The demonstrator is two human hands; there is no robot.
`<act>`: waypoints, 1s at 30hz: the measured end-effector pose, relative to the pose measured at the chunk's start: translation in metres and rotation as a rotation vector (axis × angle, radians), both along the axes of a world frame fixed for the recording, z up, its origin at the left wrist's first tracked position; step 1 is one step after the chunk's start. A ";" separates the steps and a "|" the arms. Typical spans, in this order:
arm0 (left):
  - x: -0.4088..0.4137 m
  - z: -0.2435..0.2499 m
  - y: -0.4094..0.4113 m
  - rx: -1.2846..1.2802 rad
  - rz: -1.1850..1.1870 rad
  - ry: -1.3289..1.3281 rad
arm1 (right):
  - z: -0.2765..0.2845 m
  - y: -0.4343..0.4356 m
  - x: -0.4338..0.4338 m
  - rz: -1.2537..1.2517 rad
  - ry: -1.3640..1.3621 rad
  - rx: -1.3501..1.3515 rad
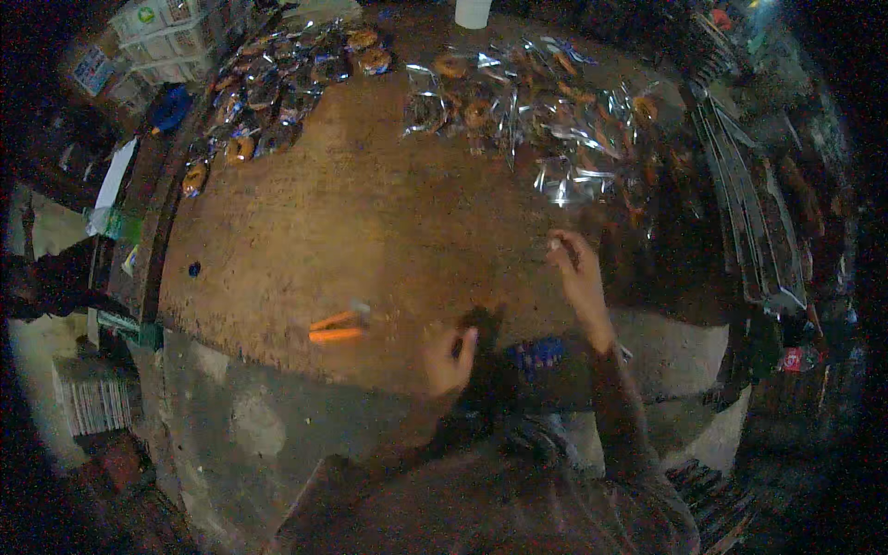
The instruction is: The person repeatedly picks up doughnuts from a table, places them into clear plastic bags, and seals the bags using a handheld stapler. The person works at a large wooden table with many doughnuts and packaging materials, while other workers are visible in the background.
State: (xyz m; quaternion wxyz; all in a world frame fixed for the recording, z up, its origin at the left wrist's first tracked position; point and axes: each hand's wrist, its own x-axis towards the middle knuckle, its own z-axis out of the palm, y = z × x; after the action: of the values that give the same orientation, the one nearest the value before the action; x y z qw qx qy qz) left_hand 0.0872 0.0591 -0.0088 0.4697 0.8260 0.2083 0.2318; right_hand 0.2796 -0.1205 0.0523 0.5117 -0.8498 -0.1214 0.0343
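My left hand (pixel 447 361) is just above the near edge of the wooden table (pixel 388 201), thumb apart from the fingers, with nothing seen in it. Farther right, my right hand (pixel 581 267) hovers over the tabletop with its fingers curled. A pale spot shows at its fingertips; whether that is a small object is too blurred to tell. Beyond this hand lie clear plastic bags (pixel 565 184), shiny and crumpled, some holding ring-shaped doughnuts (pixel 479 111). An orange-handled tool (pixel 336 327), perhaps scissors, rests on the table left of my left hand.
Bagged doughnuts (pixel 260 94) cover the far left of the table. A white cup (pixel 472 12) stands at the back. On the left are a small dark cap (pixel 194 268), a blue round object (pixel 171 109) and stacked packages (pixel 163 41). Metal trays (pixel 746 201) line the right side.
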 end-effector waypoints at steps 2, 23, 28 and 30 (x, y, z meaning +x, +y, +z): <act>-0.002 -0.007 -0.003 0.096 -0.028 0.079 | 0.002 0.014 0.041 -0.046 -0.074 -0.042; -0.009 -0.019 -0.009 0.230 0.028 0.016 | -0.055 0.116 0.160 -0.034 0.184 0.094; -0.003 -0.019 -0.004 0.353 0.132 0.168 | 0.001 0.070 0.034 0.032 0.206 0.191; -0.001 0.003 0.003 -0.263 -0.008 0.129 | 0.025 0.046 -0.027 0.017 0.236 0.191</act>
State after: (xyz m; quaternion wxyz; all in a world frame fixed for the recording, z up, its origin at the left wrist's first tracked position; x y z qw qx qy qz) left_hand 0.0859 0.0619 -0.0062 0.5604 0.7713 0.2634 0.1472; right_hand 0.2522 -0.0749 0.0777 0.6005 -0.7864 -0.0705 0.1265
